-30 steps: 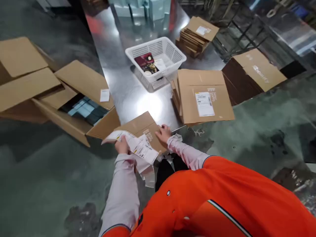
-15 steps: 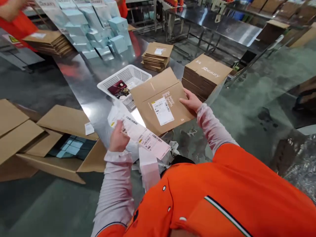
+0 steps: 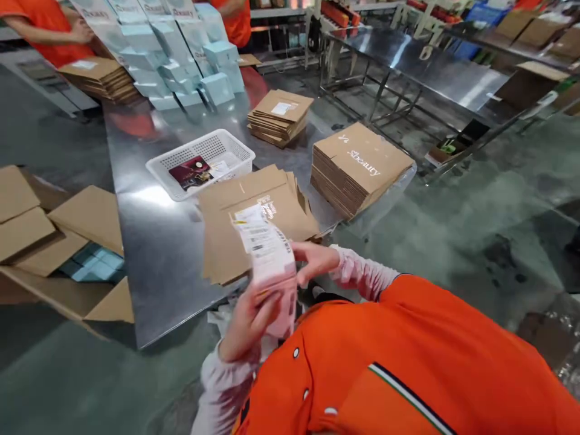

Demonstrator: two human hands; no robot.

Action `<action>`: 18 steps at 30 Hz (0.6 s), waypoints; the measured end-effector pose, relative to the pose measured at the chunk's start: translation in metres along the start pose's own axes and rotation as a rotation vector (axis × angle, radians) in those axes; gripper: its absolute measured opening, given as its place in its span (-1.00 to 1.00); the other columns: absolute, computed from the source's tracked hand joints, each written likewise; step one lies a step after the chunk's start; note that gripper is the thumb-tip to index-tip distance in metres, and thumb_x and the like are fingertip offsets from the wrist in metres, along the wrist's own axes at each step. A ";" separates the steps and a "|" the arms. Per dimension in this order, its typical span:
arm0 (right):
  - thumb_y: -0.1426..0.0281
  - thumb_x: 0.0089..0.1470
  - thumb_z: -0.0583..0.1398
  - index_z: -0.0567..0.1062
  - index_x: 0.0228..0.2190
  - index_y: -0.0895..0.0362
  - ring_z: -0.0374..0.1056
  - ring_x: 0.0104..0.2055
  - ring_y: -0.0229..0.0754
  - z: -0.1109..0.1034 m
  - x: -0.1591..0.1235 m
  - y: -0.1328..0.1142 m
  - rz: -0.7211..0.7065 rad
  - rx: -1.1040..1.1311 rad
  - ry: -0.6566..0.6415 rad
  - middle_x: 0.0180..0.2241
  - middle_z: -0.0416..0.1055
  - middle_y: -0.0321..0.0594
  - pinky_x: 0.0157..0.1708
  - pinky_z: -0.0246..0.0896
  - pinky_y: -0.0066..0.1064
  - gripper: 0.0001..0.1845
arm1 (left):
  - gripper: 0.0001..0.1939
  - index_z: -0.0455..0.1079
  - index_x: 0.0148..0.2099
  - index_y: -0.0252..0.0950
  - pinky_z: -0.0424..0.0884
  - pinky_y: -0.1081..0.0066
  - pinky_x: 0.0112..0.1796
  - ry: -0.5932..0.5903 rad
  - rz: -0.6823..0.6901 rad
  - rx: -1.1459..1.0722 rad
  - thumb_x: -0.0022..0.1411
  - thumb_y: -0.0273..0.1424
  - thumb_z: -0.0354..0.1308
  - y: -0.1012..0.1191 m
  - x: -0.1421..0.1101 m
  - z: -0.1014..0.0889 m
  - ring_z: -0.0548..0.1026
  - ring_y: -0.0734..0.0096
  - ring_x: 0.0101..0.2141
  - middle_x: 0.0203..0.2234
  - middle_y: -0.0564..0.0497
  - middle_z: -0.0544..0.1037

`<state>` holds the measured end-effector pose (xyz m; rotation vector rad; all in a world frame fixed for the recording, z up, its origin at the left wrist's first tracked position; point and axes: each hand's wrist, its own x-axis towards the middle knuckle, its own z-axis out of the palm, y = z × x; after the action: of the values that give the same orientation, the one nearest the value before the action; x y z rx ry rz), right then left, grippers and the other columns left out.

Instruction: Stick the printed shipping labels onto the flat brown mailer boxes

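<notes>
A person in an orange top, seen from their own head height, stands at a metal worktop with both hands close together at its near edge. The left hand has its fingers closed around a strip of white printed labels, the thumb lying on top. The strip rises from this hand and curls forward over a pile of flattened brown cardboard, while its lower end hangs in front of the person; whether its far end touches the cardboard cannot be told. The right hand is at the right edge of the strip, thumb and fingers parted; whether the fingertips touch the paper is unclear. The cardboard pile lies on the worktop just beyond the hands, its pieces slightly fanned.

Behind the pile, to the left, is a white plastic basket with a dark red printed item inside. A small cardboard stack sits beyond the basket, and a taller stack with white lettering stands to the right. Pale blue boxes are grouped at the far end. Left of the worktop, an open carton holds more light blue boxes
</notes>
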<state>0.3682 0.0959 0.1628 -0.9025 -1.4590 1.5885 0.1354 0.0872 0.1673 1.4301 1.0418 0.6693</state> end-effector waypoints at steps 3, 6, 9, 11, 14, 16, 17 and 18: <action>0.00 -0.11 0.33 0.54 -0.21 0.17 0.45 -0.13 -0.17 -0.032 -0.047 0.001 -0.013 0.052 0.480 -0.18 0.55 -0.13 -0.05 0.35 -0.29 -0.44 | -0.66 0.54 -0.16 -0.25 0.45 0.20 -0.12 -0.132 0.083 0.014 -0.02 -0.26 0.32 0.006 0.031 0.084 0.54 0.07 -0.19 -0.22 -0.13 0.61; 0.06 -0.22 0.40 0.54 -0.29 0.16 0.46 -0.21 -0.14 -0.064 -0.092 0.004 0.038 -0.008 0.675 -0.28 0.56 -0.17 -0.10 0.38 -0.24 -0.48 | -0.44 0.48 -0.01 -0.31 0.39 0.22 -0.02 -0.151 0.081 -0.170 -0.09 -0.26 0.40 0.017 0.062 0.139 0.50 0.06 -0.06 -0.07 -0.17 0.56; 0.07 -0.39 0.46 0.51 -0.34 0.16 0.44 -0.31 -0.16 -0.083 -0.126 0.012 0.080 -0.089 0.690 -0.38 0.53 -0.23 -0.20 0.40 -0.26 -0.40 | -0.46 0.49 -0.09 -0.37 0.41 0.24 -0.07 -0.107 0.042 -0.346 -0.07 -0.15 0.39 0.024 0.081 0.175 0.52 0.13 -0.14 -0.17 -0.16 0.59; 0.05 -0.41 0.46 0.49 -0.31 0.15 0.43 -0.33 -0.18 -0.092 -0.140 0.014 0.056 -0.118 0.721 -0.36 0.51 -0.25 -0.25 0.39 -0.30 -0.37 | -0.51 0.52 -0.17 -0.40 0.42 0.26 -0.13 -0.099 0.014 -0.359 -0.06 -0.13 0.38 0.023 0.084 0.195 0.53 0.17 -0.22 -0.28 -0.13 0.60; 0.04 -0.22 0.38 0.52 -0.34 0.14 0.43 -0.31 -0.19 -0.107 -0.156 0.007 -0.009 -0.204 0.733 -0.35 0.51 -0.22 -0.25 0.36 -0.35 -0.51 | -0.56 0.54 -0.19 -0.40 0.40 0.33 -0.18 -0.095 0.006 -0.303 -0.04 -0.17 0.37 0.017 0.080 0.220 0.52 0.23 -0.26 -0.30 -0.11 0.60; 0.08 -0.09 0.33 0.56 -0.39 0.14 0.43 -0.32 -0.19 -0.121 -0.163 -0.001 -0.018 -0.321 0.666 -0.37 0.53 -0.20 -0.26 0.34 -0.37 -0.63 | -0.59 0.54 -0.20 -0.38 0.39 0.37 -0.21 -0.019 0.007 -0.286 0.00 -0.17 0.34 0.013 0.076 0.237 0.50 0.29 -0.29 -0.31 -0.08 0.59; 0.11 -0.05 0.31 0.59 -0.39 0.15 0.43 -0.34 -0.20 -0.129 -0.166 -0.004 -0.010 -0.383 0.618 -0.36 0.54 -0.19 -0.28 0.33 -0.38 -0.66 | -0.61 0.53 -0.23 -0.38 0.37 0.40 -0.26 0.040 0.007 -0.279 0.01 -0.15 0.32 0.012 0.075 0.247 0.48 0.33 -0.34 -0.35 -0.05 0.58; 0.14 -0.02 0.29 0.60 -0.37 0.14 0.43 -0.37 -0.21 -0.138 -0.170 -0.008 0.000 -0.439 0.573 -0.36 0.55 -0.20 -0.30 0.31 -0.40 -0.68 | -0.63 0.51 -0.29 -0.38 0.35 0.43 -0.32 0.112 0.008 -0.262 0.02 -0.14 0.31 0.011 0.076 0.258 0.44 0.39 -0.40 -0.42 -0.01 0.55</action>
<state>0.5675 0.0049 0.1574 -1.4623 -1.3891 0.8956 0.3965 0.0368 0.1263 1.1811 0.9943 0.8663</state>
